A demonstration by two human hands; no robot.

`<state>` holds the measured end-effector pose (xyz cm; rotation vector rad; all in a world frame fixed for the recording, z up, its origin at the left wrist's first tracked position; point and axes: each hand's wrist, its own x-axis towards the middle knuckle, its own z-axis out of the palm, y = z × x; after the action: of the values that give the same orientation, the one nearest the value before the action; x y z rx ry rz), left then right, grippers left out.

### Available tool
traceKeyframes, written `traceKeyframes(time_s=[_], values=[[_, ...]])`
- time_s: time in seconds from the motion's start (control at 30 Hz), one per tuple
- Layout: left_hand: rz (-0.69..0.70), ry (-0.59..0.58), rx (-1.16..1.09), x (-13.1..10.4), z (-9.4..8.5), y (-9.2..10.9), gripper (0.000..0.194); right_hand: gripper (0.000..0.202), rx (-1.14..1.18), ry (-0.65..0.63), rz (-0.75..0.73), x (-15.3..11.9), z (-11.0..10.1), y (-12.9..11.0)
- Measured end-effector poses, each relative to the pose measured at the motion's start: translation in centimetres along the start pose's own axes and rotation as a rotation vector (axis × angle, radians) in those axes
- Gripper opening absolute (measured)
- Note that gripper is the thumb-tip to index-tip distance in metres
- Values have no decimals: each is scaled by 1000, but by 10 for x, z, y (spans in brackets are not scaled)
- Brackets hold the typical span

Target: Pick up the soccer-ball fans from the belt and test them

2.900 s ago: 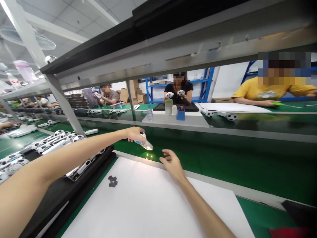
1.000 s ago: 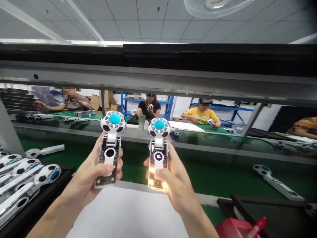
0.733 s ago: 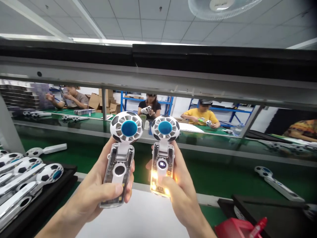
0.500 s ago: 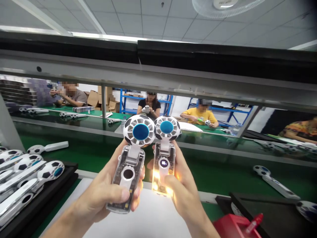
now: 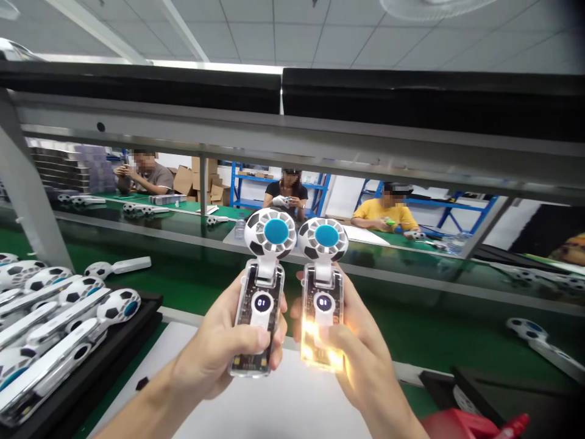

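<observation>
Left hand (image 5: 219,353) gripping unlit fan (image 5: 262,286) upright, right hand (image 5: 361,360) clasping glowing fan (image 5: 322,292) beside it, thumbs on handles

A green-topped desk (image 5: 192,286) carries a flat white sheet (image 5: 292,408), a black tray (image 5: 114,353) of football-patterned handheld fans (image 5: 68,323) at left, and two loose fans (image 5: 119,267) (image 5: 543,341).
</observation>
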<state>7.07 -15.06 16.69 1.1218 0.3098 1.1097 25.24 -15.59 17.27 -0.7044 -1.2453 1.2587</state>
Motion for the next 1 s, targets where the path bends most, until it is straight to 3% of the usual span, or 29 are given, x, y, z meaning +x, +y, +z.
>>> traceKeyframes(time_s=[0.37, 0.63, 1.0], values=[[27, -52, -65, -2, 3, 1, 32, 77, 8, -4, 23, -1, -2, -5], [41, -66, -61, -2, -1, -1, 44, 74, -43, -140, -20, -1, -12, -4], [38, -51, -44, -1, 0, -3, 33, 75, -4, -71, 30, -1, -7, -2]])
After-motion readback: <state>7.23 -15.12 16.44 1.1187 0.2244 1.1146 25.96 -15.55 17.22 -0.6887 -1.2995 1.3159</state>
